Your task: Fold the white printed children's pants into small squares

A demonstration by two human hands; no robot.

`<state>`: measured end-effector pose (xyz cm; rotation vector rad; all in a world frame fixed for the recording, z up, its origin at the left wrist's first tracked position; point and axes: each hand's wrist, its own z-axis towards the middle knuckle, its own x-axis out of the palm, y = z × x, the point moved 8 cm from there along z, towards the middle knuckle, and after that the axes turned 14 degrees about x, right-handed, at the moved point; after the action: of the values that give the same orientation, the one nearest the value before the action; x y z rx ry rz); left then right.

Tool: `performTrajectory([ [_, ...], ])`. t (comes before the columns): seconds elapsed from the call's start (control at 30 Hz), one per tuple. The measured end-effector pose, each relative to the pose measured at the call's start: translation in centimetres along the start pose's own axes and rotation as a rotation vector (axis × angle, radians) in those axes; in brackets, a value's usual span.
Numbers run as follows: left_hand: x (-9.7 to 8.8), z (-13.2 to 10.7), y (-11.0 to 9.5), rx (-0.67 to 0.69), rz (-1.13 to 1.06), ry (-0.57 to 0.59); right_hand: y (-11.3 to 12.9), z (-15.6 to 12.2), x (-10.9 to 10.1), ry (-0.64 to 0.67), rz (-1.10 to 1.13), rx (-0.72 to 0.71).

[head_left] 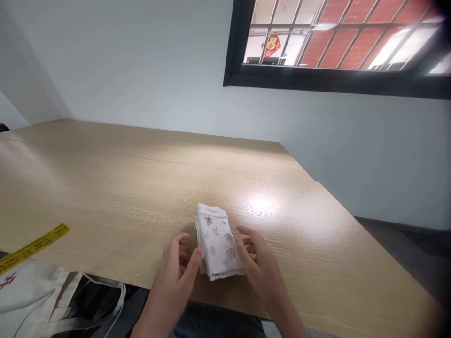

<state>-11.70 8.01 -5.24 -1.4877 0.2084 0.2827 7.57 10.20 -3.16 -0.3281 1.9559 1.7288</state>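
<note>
Folded white cloth (218, 241), small printed motifs, lies flat near counter (105, 188) front edge, neat compact stack.

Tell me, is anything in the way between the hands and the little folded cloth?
Nothing visible is. The left hand and the right hand sit on either side of the folded cloth on the wooden table, fingers right at its edges. The yellow tape measure and the tote bag lie far off to the left.

folded cloth (217, 241) on table (105, 188), tape measure (33, 247) far left, bag (42, 295) below
</note>
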Motion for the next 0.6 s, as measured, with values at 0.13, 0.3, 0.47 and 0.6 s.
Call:
performTrajectory([
  [0.13, 1.6, 2.2, -0.4, 0.001, -0.188, 0.085, 0.5, 0.2, 0.9, 0.106, 0.051, 0.038],
  [0.3, 5.3, 2.0, -1.7, 0.087, -0.164, 0.227, 0.4, 0.5, 0.9, 0.096, -0.12, 0.042],
  [0.47, 9.1, 0.1, -3.4, 0.119, -0.103, 0.336, -3.1, -0.2, -2.2, 0.134, -0.13, 0.129],
  [0.6, 15.3, -3.2, -4.4, 0.217, -0.1, 0.523, -8.0, -1.8, -7.6, 0.086, -0.115, 0.176],
])
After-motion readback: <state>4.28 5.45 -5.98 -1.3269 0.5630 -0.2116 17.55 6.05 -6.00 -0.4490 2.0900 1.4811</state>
